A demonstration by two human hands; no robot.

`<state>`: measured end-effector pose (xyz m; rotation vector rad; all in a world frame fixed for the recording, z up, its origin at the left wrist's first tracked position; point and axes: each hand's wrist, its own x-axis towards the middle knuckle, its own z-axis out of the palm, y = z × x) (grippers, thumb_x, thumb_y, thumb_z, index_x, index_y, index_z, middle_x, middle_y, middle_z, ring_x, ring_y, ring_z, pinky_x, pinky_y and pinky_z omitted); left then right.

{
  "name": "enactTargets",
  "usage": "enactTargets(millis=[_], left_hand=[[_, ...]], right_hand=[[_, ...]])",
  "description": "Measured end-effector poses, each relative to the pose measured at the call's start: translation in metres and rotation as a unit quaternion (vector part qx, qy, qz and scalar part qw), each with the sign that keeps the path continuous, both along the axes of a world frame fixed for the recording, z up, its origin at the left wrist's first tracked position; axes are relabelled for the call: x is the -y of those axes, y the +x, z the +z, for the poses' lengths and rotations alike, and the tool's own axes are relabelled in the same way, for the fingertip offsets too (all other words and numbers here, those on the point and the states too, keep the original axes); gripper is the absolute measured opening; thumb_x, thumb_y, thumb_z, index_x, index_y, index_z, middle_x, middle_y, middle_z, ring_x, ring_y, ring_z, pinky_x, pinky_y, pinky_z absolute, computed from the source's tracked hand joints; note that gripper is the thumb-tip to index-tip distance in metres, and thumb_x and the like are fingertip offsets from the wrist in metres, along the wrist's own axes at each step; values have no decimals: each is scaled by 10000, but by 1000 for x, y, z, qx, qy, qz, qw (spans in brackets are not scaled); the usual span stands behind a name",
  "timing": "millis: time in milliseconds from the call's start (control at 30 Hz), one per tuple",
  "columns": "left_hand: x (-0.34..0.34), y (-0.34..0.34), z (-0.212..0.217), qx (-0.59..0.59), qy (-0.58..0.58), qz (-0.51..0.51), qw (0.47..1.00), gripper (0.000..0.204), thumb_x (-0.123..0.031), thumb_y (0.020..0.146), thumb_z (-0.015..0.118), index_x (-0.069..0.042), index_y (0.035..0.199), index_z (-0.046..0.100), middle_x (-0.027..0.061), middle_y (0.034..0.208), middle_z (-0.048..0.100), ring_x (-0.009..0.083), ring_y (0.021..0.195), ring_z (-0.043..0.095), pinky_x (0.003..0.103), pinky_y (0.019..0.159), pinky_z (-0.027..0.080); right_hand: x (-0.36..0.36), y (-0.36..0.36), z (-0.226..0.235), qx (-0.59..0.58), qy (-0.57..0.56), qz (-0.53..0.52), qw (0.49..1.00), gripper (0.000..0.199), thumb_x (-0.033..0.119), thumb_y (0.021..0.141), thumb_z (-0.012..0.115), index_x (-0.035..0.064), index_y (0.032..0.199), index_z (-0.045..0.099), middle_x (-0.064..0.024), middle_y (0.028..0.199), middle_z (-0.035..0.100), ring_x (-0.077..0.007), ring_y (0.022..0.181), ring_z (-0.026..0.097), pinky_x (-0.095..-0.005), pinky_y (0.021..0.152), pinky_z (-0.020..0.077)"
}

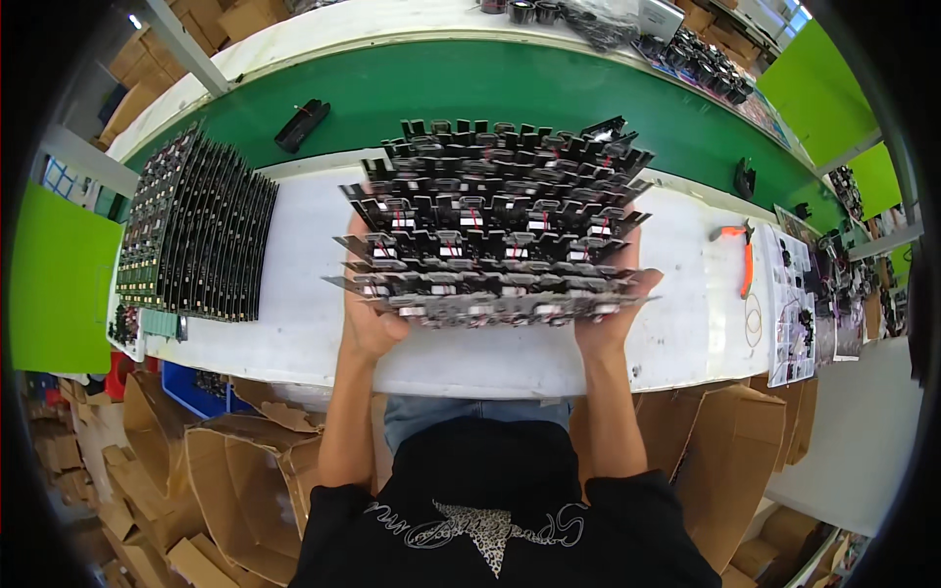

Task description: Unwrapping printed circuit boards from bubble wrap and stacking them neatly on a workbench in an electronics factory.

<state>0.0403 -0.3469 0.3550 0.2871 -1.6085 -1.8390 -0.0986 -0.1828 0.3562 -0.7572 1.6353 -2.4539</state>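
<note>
Between my two hands is a stack of black circuit-board panels (pixel 490 230), several layers deep, with white connectors and short red wires showing along its edges. My left hand (pixel 371 318) grips the stack's left side, its thumb by the lower corner. On the right side my right hand (pixel 613 318) holds it the same way. Most of the fingers are hidden behind the panels. The stack looks slightly blurred and hides the middle of the white table (pixel 470 370). Another row of upright circuit-board panels (pixel 201 230) stands at the table's left end.
Beyond the table runs a green conveyor belt (pixel 392 83) carrying black plastic housings (pixel 302 125). Orange-handled pliers (pixel 748 260) and a thin ring (pixel 753 321) lie at the right, near a white compartment tray (pixel 790 304). Cardboard boxes (pixel 245 490) stand below the table's front edge.
</note>
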Motion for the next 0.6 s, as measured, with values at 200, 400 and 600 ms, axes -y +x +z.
enactTargets(millis=[200, 400, 600], left_hand=[[8, 7, -28, -88, -42, -14, 995, 884, -441, 797, 632, -31, 1471, 233, 96, 1376, 437, 200, 1225, 458, 363, 1024, 395], [17, 23, -51, -57, 243, -58, 967, 1017, -534, 683, 664, -22, 1446, 226, 101, 1413, 370, 202, 1262, 401, 357, 1030, 369], [9, 8, -3, -31, 7, -32, 999, 1086, -559, 675, 632, -17, 1483, 149, 117, 1438, 330, 214, 1287, 375, 366, 1057, 342]], right_hand=[[-2, 5, -2, 35, -46, 69, 996, 931, 722, 912, 190, -25, 1467, 224, -144, 1429, 391, -240, 1310, 383, -360, 1094, 269], [-1, -1, -12, 128, -31, 21, 991, 828, 662, 950, 197, 5, 1443, 302, -121, 1375, 465, -219, 1236, 454, -355, 1058, 327], [-5, 2, -20, 233, -16, 55, 971, 756, 612, 975, 236, 23, 1441, 326, -97, 1361, 486, -207, 1207, 483, -355, 1033, 374]])
